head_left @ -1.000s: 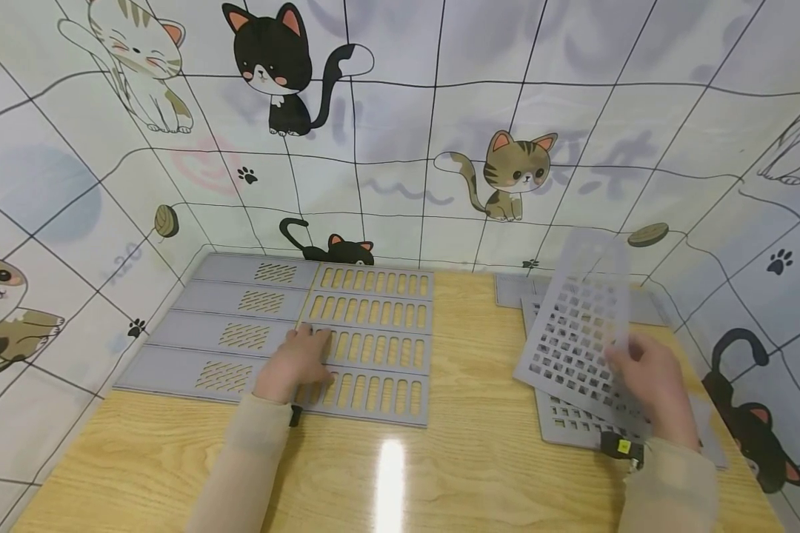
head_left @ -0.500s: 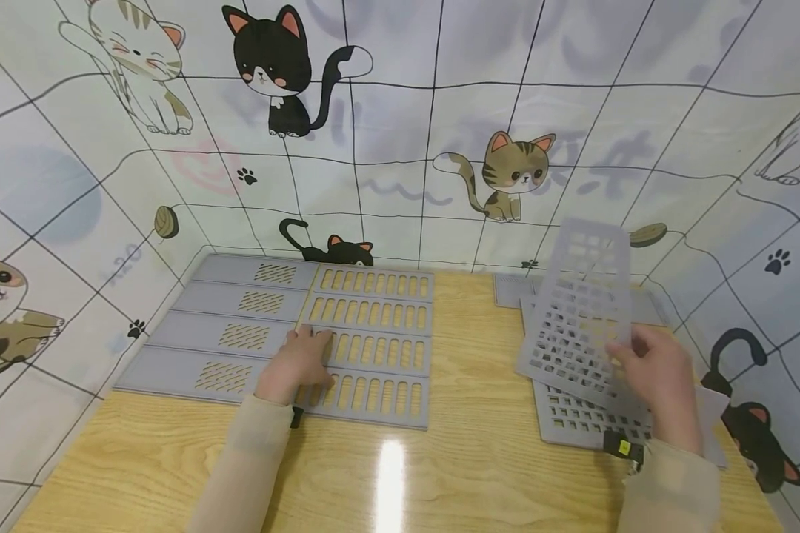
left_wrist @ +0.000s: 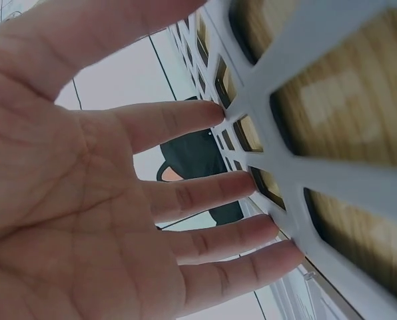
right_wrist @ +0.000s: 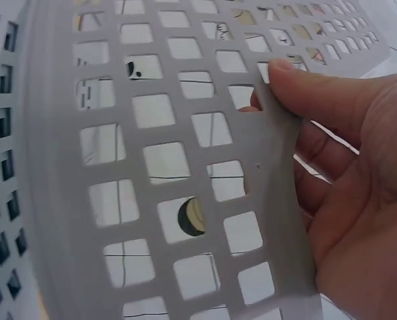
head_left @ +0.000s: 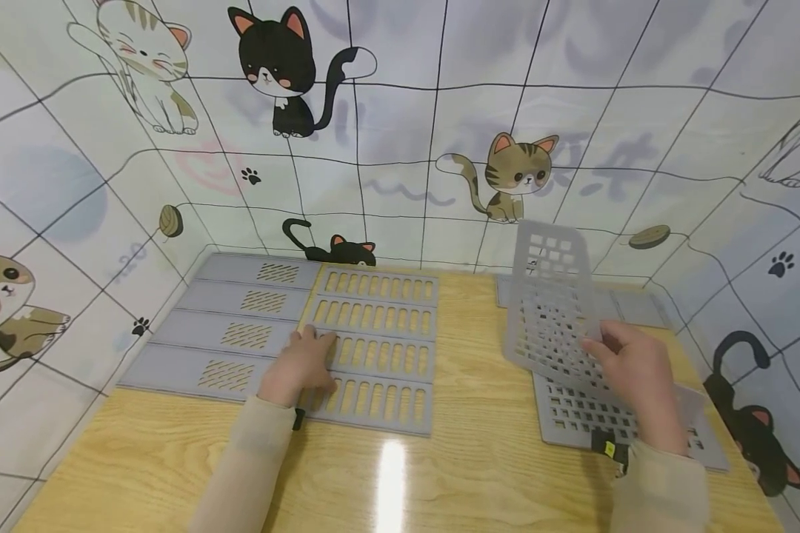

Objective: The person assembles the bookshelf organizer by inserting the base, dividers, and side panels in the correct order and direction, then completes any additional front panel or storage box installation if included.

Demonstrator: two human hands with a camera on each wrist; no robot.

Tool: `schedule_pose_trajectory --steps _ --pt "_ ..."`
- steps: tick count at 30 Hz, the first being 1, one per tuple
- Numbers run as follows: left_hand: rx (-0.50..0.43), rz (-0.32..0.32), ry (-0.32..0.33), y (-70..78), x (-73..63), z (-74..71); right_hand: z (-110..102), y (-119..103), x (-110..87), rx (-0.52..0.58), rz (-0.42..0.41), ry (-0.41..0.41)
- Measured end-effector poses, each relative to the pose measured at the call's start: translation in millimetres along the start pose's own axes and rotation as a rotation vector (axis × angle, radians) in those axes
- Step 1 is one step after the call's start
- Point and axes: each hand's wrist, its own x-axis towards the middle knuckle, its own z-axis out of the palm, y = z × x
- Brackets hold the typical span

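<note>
On the right in the head view, my right hand (head_left: 636, 374) pinches the right edge of a grey perforated plastic panel (head_left: 516, 326). The panel is tilted up, its far end raised. In the right wrist view its square holes show, with the thumb (right_wrist: 305, 87) on the near face and fingers behind. Beneath it lie similar grey hole-patterned panels (head_left: 545, 426), partly hidden. My left hand (head_left: 300, 366) rests with spread, straight fingers on grey slotted panels (head_left: 432, 370). The left wrist view shows its fingertips touching the panel's bars (left_wrist: 288, 180).
Left of the slotted panels lie several flat grey panels (head_left: 173, 355) with slanted slits. More grey panels (head_left: 643, 307) lie at the back right. A wood-grain table (head_left: 473, 474) carries everything; cat-printed walls (head_left: 400, 178) stand behind and at both sides.
My right hand has shifted left with the perforated panel, whose raised far end has swung left. My left hand stays in place on the slotted panels.
</note>
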Motion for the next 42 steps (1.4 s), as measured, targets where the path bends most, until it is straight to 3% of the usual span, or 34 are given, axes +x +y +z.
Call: schedule_pose_trajectory --steps 7,14,22,27,36,42 --pt "0.021 0.016 -0.001 2.0 -5.0 4.8 11.7 7.0 4.2 0.017 0.008 -0.031" --pt "0.045 0.053 -0.011 8.1 -12.7 6.7 15.3 15.0 6.3 0.053 0.011 -0.176" --pt "0.135 0.117 -0.035 6.1 -12.5 3.9 11.8 23.6 4.7 0.026 0.022 -0.247" --pt "0.107 0.156 -0.030 -4.7 9.1 -8.5 11.4 26.4 5.0 0.021 0.021 -0.240" --pt "-0.044 0.179 0.033 -23.8 80.8 -26.5 15.6 22.2 6.6 0.049 0.046 -0.192" --pt "-0.043 0.162 0.026 -30.8 100.2 -23.5 23.6 18.1 7.9 0.095 0.012 -0.089"
